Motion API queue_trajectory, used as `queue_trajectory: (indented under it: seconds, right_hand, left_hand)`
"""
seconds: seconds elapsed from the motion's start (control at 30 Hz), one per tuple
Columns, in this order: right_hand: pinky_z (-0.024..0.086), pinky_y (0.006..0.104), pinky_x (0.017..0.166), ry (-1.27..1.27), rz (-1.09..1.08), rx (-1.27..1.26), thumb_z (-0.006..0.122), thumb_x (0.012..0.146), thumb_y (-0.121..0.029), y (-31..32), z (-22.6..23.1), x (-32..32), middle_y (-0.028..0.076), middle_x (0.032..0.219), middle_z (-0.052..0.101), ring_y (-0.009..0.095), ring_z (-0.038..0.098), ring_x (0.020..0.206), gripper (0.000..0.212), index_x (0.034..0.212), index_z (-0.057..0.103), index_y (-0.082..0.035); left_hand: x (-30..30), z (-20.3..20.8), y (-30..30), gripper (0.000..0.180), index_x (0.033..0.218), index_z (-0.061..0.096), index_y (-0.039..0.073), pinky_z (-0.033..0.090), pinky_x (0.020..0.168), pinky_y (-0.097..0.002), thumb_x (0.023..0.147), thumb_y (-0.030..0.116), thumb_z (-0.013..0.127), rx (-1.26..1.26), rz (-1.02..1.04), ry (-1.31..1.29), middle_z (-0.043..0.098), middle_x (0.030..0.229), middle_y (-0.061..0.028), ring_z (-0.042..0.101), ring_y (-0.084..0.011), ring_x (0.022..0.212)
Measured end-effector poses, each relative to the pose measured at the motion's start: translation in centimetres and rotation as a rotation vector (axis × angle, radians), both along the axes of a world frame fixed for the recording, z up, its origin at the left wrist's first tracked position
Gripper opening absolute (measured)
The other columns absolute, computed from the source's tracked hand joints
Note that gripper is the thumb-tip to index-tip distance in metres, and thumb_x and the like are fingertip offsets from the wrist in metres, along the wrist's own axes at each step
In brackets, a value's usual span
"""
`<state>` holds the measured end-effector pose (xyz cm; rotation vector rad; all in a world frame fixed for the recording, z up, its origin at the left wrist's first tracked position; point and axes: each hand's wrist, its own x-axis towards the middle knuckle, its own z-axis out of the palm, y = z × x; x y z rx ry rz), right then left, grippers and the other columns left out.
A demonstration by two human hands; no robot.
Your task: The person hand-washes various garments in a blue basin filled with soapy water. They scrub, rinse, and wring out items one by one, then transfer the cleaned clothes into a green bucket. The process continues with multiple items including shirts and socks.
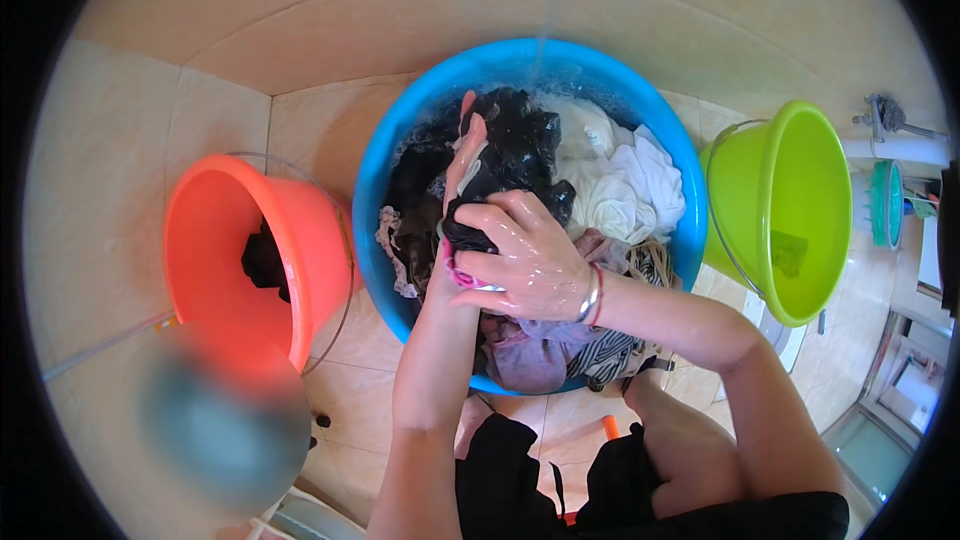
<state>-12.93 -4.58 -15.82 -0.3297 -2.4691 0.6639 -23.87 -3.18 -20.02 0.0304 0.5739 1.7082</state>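
Both of my hands are over a large blue basin [372, 195] of wet laundry and suds. My left hand [465, 155] reaches to the middle, mostly covered by a wet, shiny black garment [515, 140] that it holds; only a finger and its edge show. My right hand [525, 255] crosses over at the left wrist, its fingers curled on a bunched part of the black garment. A pink and white item [465, 272] shows under my right hand; I cannot tell its kind. White clothes [625, 180] lie at the right, mauve and striped clothes [535, 350] at the near side.
An orange bucket [325, 250] with dark cloth [264, 258] inside stands left. To the right is a lime-green bucket [735, 205]; a tap [882, 120] is on the far right. A blurred round grey-blue shape [225, 430] blocks part of the lower left. Tiled walls surround the basin.
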Motion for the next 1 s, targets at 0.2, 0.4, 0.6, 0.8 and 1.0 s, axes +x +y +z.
queue_trajectory:
  seconds: [0.2,0.4,0.6,0.8,1.0]
  right_hand:
    - [0.045,0.0301,0.052,0.168,-0.220,0.095,0.079,0.062,-0.033,0.4,0.6,-3.5,0.001,0.092,0.052,0.020,0.053,0.076,0.028,0.082,0.066,-0.018]
    - [0.044,0.0297,0.045,0.234,-0.299,0.127,0.074,0.068,-0.025,2.5,-0.1,-4.3,-0.001,0.068,0.048,0.017,0.053,0.061,0.022,0.062,0.054,-0.015]
    - [0.049,0.0391,0.049,0.173,-0.406,-0.067,0.067,0.072,-0.019,6.2,-3.0,-4.8,0.009,0.067,0.060,0.029,0.061,0.059,0.013,0.066,0.062,-0.009]
    - [0.052,0.0422,0.073,-0.292,-0.602,-0.223,0.067,0.079,-0.036,12.4,-9.9,0.2,0.012,0.092,0.066,0.031,0.064,0.081,0.026,0.081,0.068,-0.010]
    - [0.048,0.0430,0.090,-0.376,-0.378,0.183,0.068,0.083,-0.037,11.4,-9.6,1.8,0.012,0.127,0.049,0.032,0.053,0.110,0.054,0.130,0.049,-0.019]
  left_hand:
    - [0.7,-0.9,-0.1,0.036,0.123,0.056,0.008,0.049,0.090,-0.0332,0.099,0.034,0.050,-0.044,0.089,-0.010,0.061,0.116,-0.0069,0.060,-0.0171,0.104]
    - [0.2,-2.8,-0.2,0.033,0.119,0.058,0.008,0.049,0.087,-0.0323,0.098,0.032,0.051,-0.138,0.113,-0.006,0.062,0.113,-0.0065,0.061,-0.0161,0.100]
    - [1.4,-5.5,-1.6,0.031,0.116,0.059,0.007,0.050,0.084,-0.0313,0.097,0.031,0.052,-0.309,0.254,0.173,0.063,0.110,-0.0061,0.061,-0.0152,0.097]
    - [-0.9,-3.6,-1.5,0.039,0.122,0.054,0.005,0.047,0.091,-0.0362,0.093,0.031,0.058,-0.440,0.213,0.244,0.060,0.117,-0.0060,0.058,-0.0176,0.107]
    - [-1.6,-4.1,-2.2,0.060,0.148,0.028,0.023,0.040,0.098,-0.0494,0.096,0.021,0.057,-0.479,-0.017,0.485,0.045,0.139,-0.0036,0.046,-0.0190,0.122]
